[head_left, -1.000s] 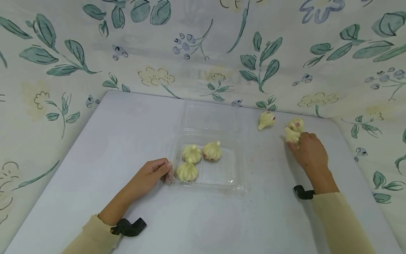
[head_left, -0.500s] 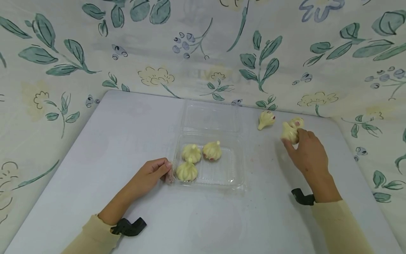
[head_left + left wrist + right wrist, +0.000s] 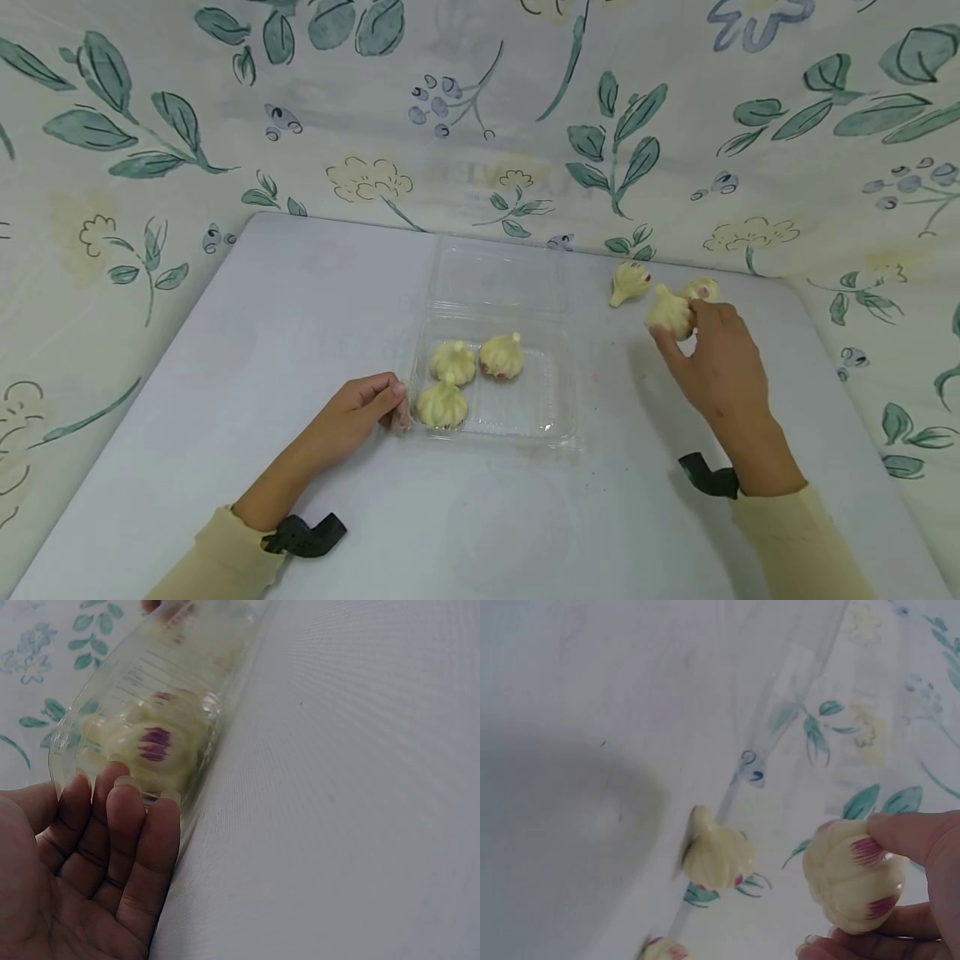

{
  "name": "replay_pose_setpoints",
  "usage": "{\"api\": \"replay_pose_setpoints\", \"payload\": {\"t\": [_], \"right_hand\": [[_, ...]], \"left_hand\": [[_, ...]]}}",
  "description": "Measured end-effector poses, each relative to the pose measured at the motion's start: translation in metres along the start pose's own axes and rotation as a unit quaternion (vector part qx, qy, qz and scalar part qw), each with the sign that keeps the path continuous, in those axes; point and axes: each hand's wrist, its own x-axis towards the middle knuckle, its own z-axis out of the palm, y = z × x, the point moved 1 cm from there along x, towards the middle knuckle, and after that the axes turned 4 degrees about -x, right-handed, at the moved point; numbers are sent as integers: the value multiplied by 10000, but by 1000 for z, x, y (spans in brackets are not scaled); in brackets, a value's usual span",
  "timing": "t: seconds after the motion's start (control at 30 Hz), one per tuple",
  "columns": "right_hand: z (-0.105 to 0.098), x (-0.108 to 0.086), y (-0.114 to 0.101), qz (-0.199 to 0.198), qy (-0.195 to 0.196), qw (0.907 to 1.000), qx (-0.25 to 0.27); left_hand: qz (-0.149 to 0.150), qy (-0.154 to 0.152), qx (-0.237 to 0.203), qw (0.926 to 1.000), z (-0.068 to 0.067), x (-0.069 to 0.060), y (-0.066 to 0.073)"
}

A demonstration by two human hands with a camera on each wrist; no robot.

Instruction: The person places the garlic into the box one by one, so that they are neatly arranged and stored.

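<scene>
Between thumb and fingers, my right hand [image 3: 723, 358] pinches a pale garlic bulb [image 3: 670, 313], which in the right wrist view shows purple marks on the bulb [image 3: 855, 876]. A second bulb [image 3: 701, 289] lies just behind it, and another [image 3: 630, 283] to its left. My left hand [image 3: 360, 410] grips the left edge of an open clear plastic container [image 3: 536, 408]. Three bulbs sit in the container: two at the left [image 3: 453, 363] [image 3: 442, 406] and one near the middle [image 3: 502, 357]. In the left wrist view, the left fingers [image 3: 154, 840] lie against the clear wall.
The container's clear lid [image 3: 498, 279] lies folded back toward the rear edge of the white table [image 3: 315, 300]. A floral cloth [image 3: 480, 108] rises behind the table and along both sides. Each wrist carries a black strap-like mount [image 3: 306, 536].
My right hand has lifted the bulb and moved it left, away from the bulb behind it. The left hand and the container have stayed in place.
</scene>
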Motion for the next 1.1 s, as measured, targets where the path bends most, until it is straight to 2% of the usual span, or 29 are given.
{"api": "replay_pose_setpoints", "payload": {"t": [0.1, 0.3, 0.57, 0.93, 1.1], "right_hand": [[-2, -2, -6, -64, 51, 9998, 155], [-2, -5, -17, 61, -127, 9988, 470], [-3, -10, -34, -88, -275, 9973, 669], [5, -22, -52, -766, -316, 9911, 1046], [10, -25, -61, -1015, -458, 9852, 1306]], "left_hand": [[20, 0, 6, 10000, 0, -1, 0], [8, 24, 65, 10000, 0, 0, -1], [-51, 27, 79, 10000, 0, 0, 0], [-34, 17, 68, 10000, 0, 1, 0], [-44, 23, 93, 9999, 0, 0, 0]]}}
